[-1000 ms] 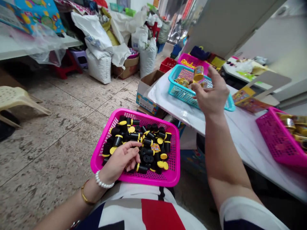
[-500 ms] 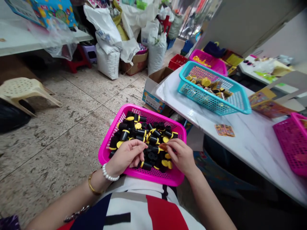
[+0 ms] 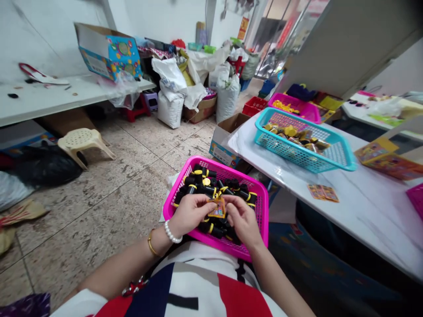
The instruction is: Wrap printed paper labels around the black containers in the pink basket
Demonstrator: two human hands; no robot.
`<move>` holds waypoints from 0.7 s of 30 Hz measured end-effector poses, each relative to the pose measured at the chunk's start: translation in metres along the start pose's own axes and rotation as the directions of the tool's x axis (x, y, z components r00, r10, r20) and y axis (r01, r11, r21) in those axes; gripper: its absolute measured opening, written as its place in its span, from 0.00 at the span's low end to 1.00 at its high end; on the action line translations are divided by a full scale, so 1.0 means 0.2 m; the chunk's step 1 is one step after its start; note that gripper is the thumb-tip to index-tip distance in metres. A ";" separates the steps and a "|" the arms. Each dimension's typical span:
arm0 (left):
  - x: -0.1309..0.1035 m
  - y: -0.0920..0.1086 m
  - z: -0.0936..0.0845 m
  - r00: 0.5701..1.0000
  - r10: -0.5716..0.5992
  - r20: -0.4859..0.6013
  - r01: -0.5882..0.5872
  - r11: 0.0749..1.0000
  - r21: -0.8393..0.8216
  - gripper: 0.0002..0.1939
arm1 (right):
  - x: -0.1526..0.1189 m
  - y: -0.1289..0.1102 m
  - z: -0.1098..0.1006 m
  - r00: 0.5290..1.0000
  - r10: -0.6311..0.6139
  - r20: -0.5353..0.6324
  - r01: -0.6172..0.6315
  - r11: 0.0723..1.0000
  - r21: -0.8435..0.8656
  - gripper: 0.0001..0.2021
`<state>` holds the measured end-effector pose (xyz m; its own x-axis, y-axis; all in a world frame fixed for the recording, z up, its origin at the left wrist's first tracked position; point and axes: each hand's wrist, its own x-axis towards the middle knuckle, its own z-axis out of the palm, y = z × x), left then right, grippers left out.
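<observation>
Head view. From where I stand, the left hand (image 3: 191, 216) has its grip pinched on an orange label (image 3: 217, 211); the right hand (image 3: 243, 222) is at the label's other edge, and whether its grip is closed there I cannot tell. The label is above black tubs (image 3: 216, 231) with yellow ends in a pink basket (image 3: 265, 207). Right: a marbled desk (image 3: 287, 181) bears a turquoise basket (image 3: 294, 157) and spare labels (image 3: 323, 193).
</observation>
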<state>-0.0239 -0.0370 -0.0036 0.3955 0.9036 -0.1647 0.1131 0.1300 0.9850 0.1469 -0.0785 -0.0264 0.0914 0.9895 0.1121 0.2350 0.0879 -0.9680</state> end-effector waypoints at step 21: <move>0.13 -0.01 -0.01 0.953 0.260 -0.158 -0.243 0.963 0.120 0.16 | 0.08 0.01 0.07 0.990 -0.134 -0.043 0.120 0.963 -0.241 0.20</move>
<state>-0.0156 -0.0133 -0.0107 0.2623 0.9590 0.1073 0.1224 -0.1434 0.9821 0.1358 -0.0605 -0.0296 0.1006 0.9630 0.2500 0.4704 0.1753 -0.8648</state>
